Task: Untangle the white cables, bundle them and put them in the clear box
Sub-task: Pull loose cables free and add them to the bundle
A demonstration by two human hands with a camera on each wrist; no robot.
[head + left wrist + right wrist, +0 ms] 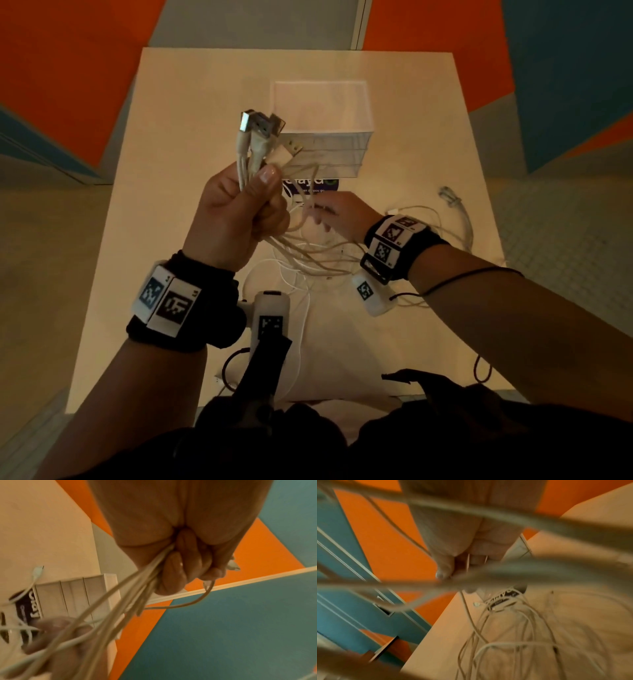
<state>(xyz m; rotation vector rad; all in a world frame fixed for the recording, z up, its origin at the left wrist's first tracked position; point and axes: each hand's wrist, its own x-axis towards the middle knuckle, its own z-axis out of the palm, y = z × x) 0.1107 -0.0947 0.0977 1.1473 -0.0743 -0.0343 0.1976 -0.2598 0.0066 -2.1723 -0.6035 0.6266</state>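
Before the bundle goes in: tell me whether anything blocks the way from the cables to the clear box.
Nothing visible does. The left hand holds the white cables up right beside the clear box, whose top looks open. Loose strands still trail over the table through the right hand.

The left hand (236, 219) is fisting upright around white cables (308, 253); the right hand (337, 214) is pinching strands just beside it.

Dim, warm orange cast throughout. Head view soft, lower edge dark, edges bowed. Right wrist view heavily motion-blurred; near cables (488, 513) smeared.
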